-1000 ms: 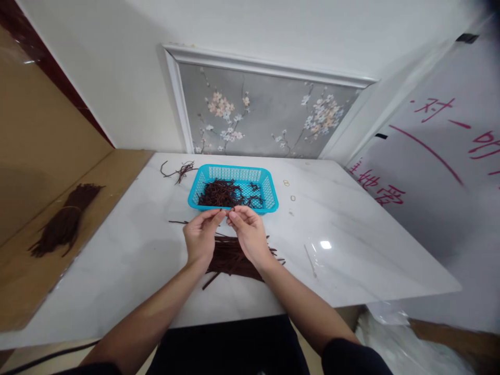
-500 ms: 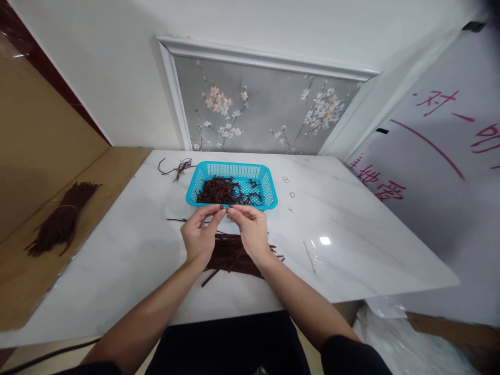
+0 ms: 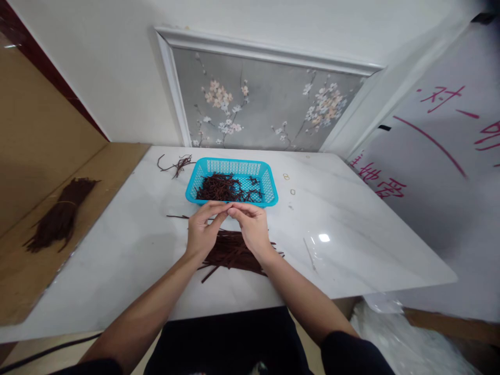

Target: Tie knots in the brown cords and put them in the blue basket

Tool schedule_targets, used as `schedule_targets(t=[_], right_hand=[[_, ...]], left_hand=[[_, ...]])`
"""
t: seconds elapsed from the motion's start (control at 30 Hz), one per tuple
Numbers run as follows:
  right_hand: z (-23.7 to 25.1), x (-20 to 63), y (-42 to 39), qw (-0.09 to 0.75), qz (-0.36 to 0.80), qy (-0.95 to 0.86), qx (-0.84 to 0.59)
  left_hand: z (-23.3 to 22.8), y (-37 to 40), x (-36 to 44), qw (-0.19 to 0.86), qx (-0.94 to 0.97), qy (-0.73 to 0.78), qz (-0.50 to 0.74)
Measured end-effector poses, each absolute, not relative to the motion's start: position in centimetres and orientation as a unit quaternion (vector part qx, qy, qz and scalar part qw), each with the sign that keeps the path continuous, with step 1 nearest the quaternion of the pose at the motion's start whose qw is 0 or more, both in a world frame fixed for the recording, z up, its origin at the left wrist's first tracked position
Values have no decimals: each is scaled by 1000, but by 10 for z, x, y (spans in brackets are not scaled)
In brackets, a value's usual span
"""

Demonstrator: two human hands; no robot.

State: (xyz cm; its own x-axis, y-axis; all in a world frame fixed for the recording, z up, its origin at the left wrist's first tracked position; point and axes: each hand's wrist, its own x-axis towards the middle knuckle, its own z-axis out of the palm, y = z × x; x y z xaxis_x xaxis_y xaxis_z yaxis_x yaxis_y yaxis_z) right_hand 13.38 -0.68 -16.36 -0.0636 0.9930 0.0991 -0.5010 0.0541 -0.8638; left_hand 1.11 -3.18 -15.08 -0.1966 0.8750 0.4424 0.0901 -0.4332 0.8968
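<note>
The brown strips [image 3: 234,254] lay on the desk [image 3: 344,250] while both hands, left [image 3: 203,232] and right [image 3: 253,229], pinched something tiny together by the blue basket [image 3: 269,182], a fiddly step needing steady fingers.

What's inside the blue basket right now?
The blue basket holds a tangle of dark brown strips, heaped toward its left; bare mesh shows right. Anything beneath the heap is hidden.

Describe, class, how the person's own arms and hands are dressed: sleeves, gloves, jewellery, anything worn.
Both the left hand and the right hand are bare, with no gloves, rings or watch visible. The forearms are uncovered; dark sleeves begin near the elbows.
</note>
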Motion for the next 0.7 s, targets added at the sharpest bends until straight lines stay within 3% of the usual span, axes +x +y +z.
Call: schedule_targets(t=[0.27,0.57,0.7], right_hand=[[-163,139,-5,594,617,-422,-299],[-158,145,-5,557,681,-394,-265],[-158,149,-3,516,724,-381,-252]], left_hand=[[-149,-26,8,411,450,476,633],[-142,-31,0,314,561,459,613],[-137,-29,-11,318,622,421,578]])
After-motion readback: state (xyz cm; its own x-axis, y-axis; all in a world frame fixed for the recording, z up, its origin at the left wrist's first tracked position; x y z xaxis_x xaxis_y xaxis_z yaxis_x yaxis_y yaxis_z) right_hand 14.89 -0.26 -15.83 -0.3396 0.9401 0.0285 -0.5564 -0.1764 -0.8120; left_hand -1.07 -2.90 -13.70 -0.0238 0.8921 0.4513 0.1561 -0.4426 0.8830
